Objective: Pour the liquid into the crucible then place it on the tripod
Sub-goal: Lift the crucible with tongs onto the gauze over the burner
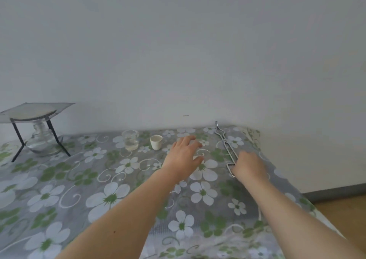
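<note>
A small white crucible (156, 142) stands upright on the floral tablecloth near the wall. Just left of it is a glass beaker (130, 140) holding a little clear liquid. A black tripod (18, 138) topped with a wire gauze (35, 111) stands at the far left over a glass spirit lamp (42, 142). Metal crucible tongs (224, 142) lie on the cloth at the right, tips toward the wall. My right hand (248, 166) is closed over the tongs' handle end. My left hand (185, 155) hovers with fingers apart, just right of the crucible and not touching it.
The table (83, 189) is covered with a grey cloth printed with white and green flowers. A plain wall runs directly behind the objects. The table's right edge (293, 181) drops off to a wooden floor (344, 209).
</note>
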`<state>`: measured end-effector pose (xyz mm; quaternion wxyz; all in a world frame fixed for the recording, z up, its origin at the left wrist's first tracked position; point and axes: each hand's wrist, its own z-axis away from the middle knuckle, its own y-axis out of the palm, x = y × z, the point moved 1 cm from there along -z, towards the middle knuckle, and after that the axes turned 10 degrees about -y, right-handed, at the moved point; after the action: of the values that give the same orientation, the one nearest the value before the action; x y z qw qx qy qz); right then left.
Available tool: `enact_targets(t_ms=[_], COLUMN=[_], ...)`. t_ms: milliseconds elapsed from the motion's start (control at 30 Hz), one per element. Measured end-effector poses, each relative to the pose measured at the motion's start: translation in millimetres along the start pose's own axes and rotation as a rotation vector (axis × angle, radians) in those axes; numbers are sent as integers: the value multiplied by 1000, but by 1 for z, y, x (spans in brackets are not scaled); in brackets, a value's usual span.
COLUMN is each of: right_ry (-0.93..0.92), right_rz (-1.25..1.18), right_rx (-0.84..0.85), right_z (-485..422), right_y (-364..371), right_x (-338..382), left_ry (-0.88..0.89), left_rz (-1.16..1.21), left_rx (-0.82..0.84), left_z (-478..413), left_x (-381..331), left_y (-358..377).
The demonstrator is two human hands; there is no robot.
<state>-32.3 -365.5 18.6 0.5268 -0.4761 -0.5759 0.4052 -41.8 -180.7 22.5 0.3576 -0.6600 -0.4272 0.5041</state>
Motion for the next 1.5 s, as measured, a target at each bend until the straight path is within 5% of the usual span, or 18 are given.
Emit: enact_targets(t_ms=[433,933,1267,1500], right_ry=[83,-27,-251,-308], right_rz=[-56,-66,-74,-76], right_rx=[248,-59,-101,-110], right_z=[-5,14,20,22], right_y=[-16,-19,-27,-20], right_x=[16,29,73,86], left_ry=[-54,-138,-353,-305], left_rz=[3,-17,-82,-152], left_rx=[-41,-148,-255,-171], left_z=[-4,12,27,27], left_x=[28,50,108,106], left_y=[-10,-43,-85,-79])
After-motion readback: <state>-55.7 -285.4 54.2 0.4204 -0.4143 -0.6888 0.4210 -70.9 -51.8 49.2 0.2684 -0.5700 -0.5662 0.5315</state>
